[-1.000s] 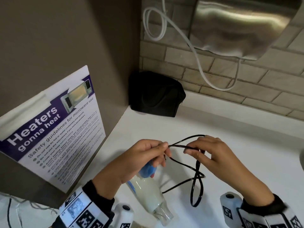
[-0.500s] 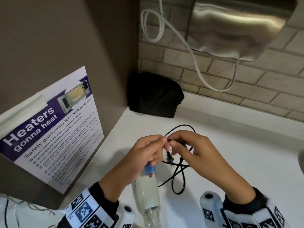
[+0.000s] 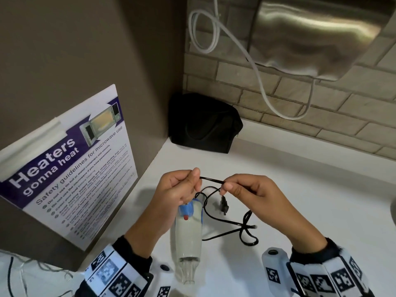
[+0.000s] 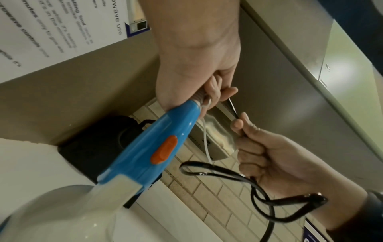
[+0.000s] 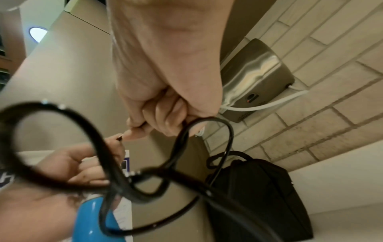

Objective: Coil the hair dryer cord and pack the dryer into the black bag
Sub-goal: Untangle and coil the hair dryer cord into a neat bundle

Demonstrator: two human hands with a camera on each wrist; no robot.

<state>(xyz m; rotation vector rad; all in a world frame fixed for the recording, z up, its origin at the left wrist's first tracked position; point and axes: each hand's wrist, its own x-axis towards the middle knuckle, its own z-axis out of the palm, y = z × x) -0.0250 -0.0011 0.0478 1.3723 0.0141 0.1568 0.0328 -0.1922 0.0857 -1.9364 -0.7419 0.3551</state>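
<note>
The left hand [image 3: 180,189] is wrapped around the blue handle of the hair dryer [image 3: 188,236], thumb and forefinger also pinching the black cord [image 3: 211,179]. Just beside it, the right hand [image 3: 255,191] pinches the same short stretch of cord, which runs taut between the two. Under the right hand the plug [image 3: 224,205] dangles, and loose loops of cord trail onto the white counter [image 3: 300,189]. Well beyond both hands, the black bag [image 3: 205,123] sits in the corner against the brick wall [image 3: 321,108].

White counter [image 3: 310,189] — black bag [image 3: 205,123] sits at back corner.
</note>
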